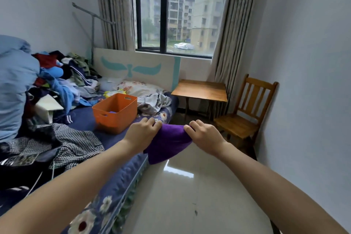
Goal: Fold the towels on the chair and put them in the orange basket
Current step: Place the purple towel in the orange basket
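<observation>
Holding a small purple terry-cloth towel (pixel 167 142) in mid-air, above the line where bed meets floor. Pinching its top edge at both ends: with the left hand (pixel 141 131) at the left corner, fingers curled round the cloth; with the right hand (pixel 204 136) at the right corner, same grasp. Forearms stretched forward, hands level and near each other. Below the grip, hanging as a bunched, roughly triangular flap, lower tip pointing down-left by the mattress side. Cannot tell how many layers.

On the bed, just beyond and left of the left hand, apart from the towel: an orange rectangular plastic basket (pixel 114 122) with cut-out handles. Inside it, a bit of something blue (pixel 113 112), too little showing to identify.

Against the right wall, beyond the right hand and well apart from the towel: a plain wooden slat-back chair (pixel 245 118). Beside it, under the window, a small wooden folding table (pixel 199 90).

Along the left: a bed with dark-blue flower-print sheet (pixel 85 119). On it, far left, a big mixed heap of clothes (pixel 62 78); nearer, a black-and-white checked garment (pixel 76 142); behind the basket, a crumpled grey-and-white cloth (pixel 153 103). At the window end, a white headboard with teal motif (pixel 133 66). Under the arms, a glossy pale tiled floor (pixel 190 195).
</observation>
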Demonstrator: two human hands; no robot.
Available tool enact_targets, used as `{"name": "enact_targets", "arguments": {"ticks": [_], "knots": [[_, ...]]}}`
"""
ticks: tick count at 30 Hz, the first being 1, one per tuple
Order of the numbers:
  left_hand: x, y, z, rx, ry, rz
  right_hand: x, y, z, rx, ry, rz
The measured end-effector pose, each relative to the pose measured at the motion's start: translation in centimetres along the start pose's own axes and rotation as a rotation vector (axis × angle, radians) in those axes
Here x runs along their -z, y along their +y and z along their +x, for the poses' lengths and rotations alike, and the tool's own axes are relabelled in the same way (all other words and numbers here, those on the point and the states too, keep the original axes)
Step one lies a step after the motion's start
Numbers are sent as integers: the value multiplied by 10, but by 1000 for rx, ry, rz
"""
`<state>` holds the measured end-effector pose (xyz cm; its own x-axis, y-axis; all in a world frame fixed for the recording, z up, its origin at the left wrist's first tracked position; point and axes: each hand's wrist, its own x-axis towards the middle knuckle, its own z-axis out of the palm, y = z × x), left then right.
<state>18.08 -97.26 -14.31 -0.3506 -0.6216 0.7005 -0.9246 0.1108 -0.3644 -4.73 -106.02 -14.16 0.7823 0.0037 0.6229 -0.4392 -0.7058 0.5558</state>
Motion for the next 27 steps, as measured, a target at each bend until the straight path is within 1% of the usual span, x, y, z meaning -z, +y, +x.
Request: {"name": "enact_targets", "arguments": {"ticks": [4,9,13,18,21,24,27], "knots": [[-50,-8,47,-25,-37,-1,-48,44,-3,8,-33,6],[-105,-19,90,31,-184,5,-117,98,4,18,-40,69],[-149,-41,94,65,-266,11,-170,111,20,44,-43,122],[-213,-98,82,123,-339,49,-260,113,65,126,-12,197],[-254,-145,77,142,-348,79,-318,112,100,160,-37,207],[-295,-189,77,169,-355,86,-373,113,130,193,-87,269],[-336,-227,88,177,-364,74,-420,128,159,210,-107,302]]}}
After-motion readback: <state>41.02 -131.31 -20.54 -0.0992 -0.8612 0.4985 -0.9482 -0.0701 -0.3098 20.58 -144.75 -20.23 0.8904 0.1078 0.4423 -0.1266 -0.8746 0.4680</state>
